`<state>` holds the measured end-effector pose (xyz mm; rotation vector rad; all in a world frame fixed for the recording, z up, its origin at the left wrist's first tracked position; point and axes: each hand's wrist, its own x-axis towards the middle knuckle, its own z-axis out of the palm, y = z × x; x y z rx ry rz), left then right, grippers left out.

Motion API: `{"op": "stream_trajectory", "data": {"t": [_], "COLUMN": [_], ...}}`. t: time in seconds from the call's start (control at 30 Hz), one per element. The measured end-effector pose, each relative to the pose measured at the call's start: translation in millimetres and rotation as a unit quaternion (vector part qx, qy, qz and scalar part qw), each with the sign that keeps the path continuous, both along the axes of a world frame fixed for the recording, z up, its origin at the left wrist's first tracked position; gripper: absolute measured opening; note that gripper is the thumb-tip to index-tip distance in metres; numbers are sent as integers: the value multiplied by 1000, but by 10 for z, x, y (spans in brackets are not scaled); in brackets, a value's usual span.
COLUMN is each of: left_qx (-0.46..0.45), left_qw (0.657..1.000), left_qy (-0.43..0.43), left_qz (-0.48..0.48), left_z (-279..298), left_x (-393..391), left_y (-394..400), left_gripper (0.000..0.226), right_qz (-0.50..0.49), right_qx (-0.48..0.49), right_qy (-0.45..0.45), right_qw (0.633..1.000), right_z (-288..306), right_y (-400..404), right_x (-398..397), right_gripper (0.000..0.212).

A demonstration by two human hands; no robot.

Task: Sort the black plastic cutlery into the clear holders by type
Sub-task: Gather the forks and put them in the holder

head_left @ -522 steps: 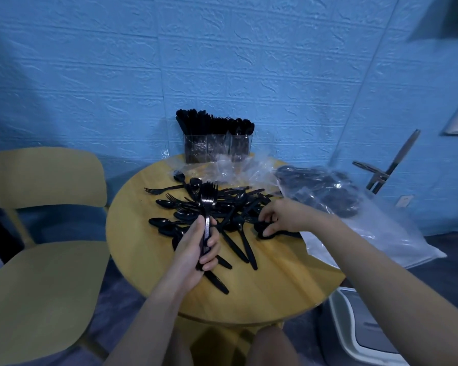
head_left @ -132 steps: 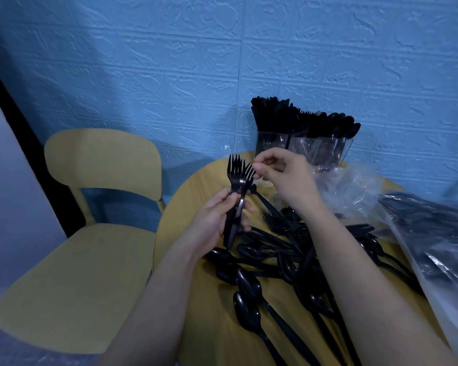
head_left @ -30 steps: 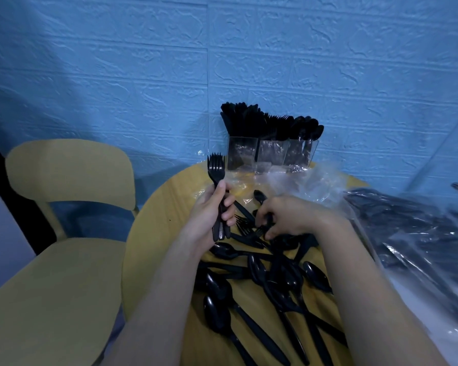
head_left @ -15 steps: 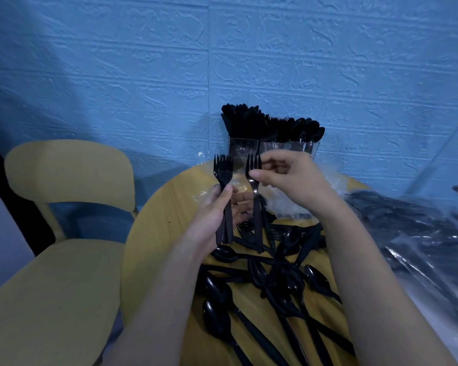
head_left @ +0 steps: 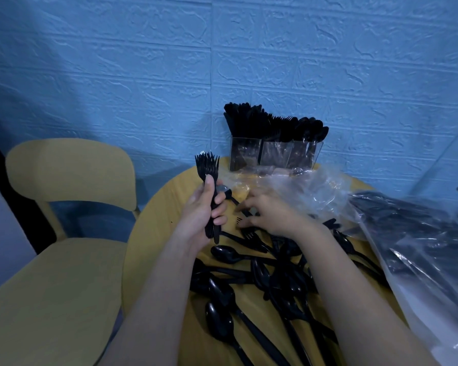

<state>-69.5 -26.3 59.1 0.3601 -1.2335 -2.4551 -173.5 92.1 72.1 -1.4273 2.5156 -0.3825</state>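
Left hand (head_left: 200,215): fingers curling round handles of fork bundle (head_left: 208,180), thumb lying up along handles, tines pointing upward, above table's left edge. Right hand (head_left: 269,213): fingers reaching down, spread and part bent, into loose cutlery pile (head_left: 262,276) at table centre; fingertips touching pieces, hold on any piece cannot be told. Step judged in hand: gathering forks from pile. Clear holders (head_left: 274,154) standing at table's far edge, already well filled. Next move likely calling for pinching one more fork, adding it to bundle, tines aligned.
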Motion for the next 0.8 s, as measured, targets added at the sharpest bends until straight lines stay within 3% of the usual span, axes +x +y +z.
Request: {"op": "stream_trajectory", "data": {"t": [0.13,0.53,0.67,0.8], "left_qx": [-14,-31,-41,-69], "left_qw": [1000,999,999,997], "left_qy": [-10,-9,-11,-22], "left_qz": [-5,-4,-6,-20], "left_z": [3,2,-13,-28], "left_x": [13,12,7,10], "left_y": [15,36,41,47], "left_gripper": [28,25,25,22], "right_qz": [4,-21,-46,-79], "right_qx": [50,-97,-227,-395], "right_qy": [-18,-32,-27,-36], "right_qw": [999,995,972,915], "right_z": [-73,36,212,329], "right_y": [-32,-3,68,141], "right_x": [11,1,36,18], "right_gripper": [44,12,6,14]}}
